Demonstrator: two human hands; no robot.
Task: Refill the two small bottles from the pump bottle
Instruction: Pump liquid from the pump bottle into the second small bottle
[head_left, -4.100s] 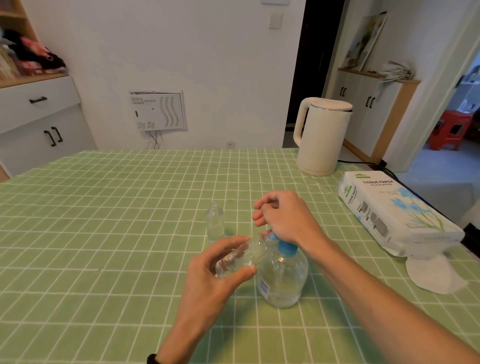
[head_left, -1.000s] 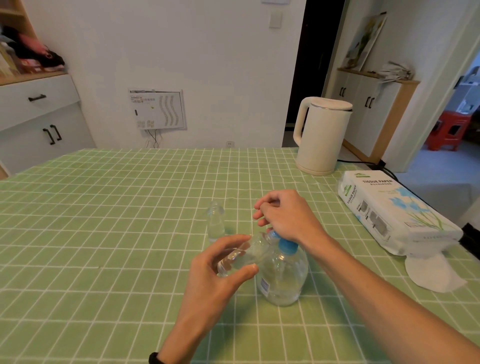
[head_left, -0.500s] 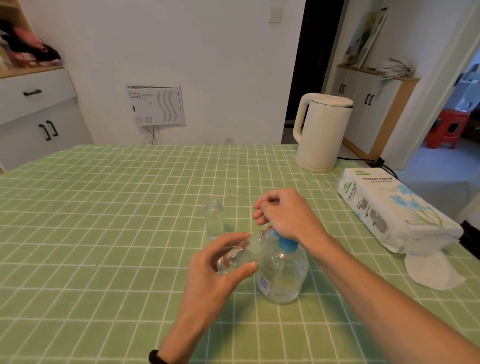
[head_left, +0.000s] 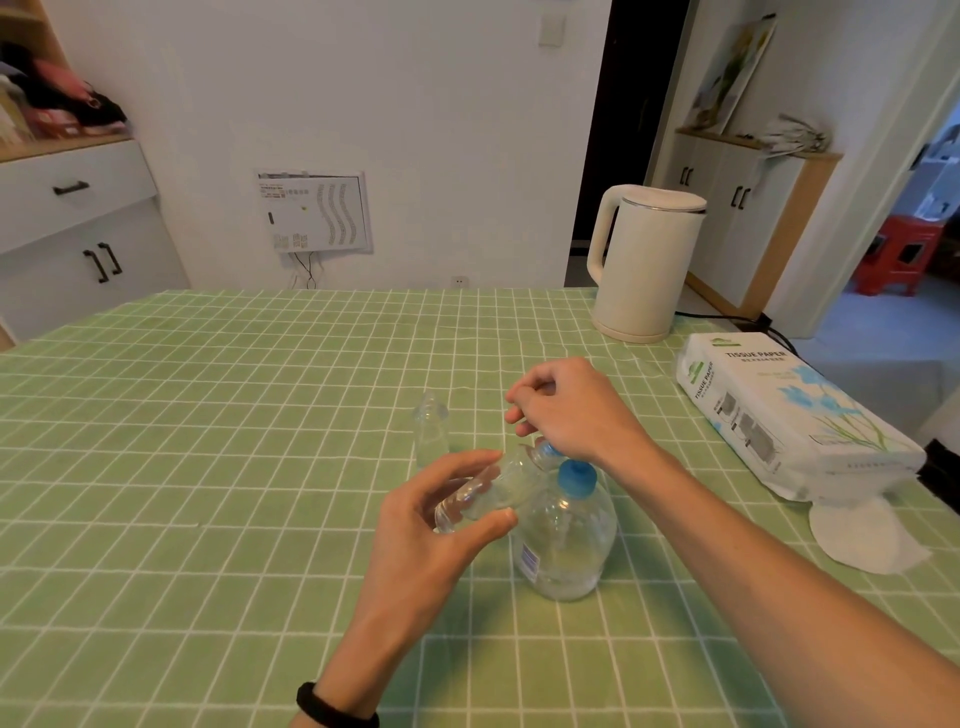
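A clear pump bottle (head_left: 566, 540) with a blue collar stands on the green checked tablecloth near the middle. My right hand (head_left: 571, 410) rests on top of its pump head, fingers curled loosely, hiding most of the pump. My left hand (head_left: 431, 525) grips a small clear bottle (head_left: 488, 491), tilted with its mouth up against the pump's nozzle under my right hand. A second small clear bottle (head_left: 430, 428) stands upright on the cloth just behind, untouched.
A white electric kettle (head_left: 644, 260) stands at the table's back right with its cord trailing off. A pack of tissue paper (head_left: 779, 415) lies along the right edge, with a loose tissue (head_left: 857, 530) in front of it.
Both hands and the bottles hold nearly the same pose; only the camera has shifted slightly.
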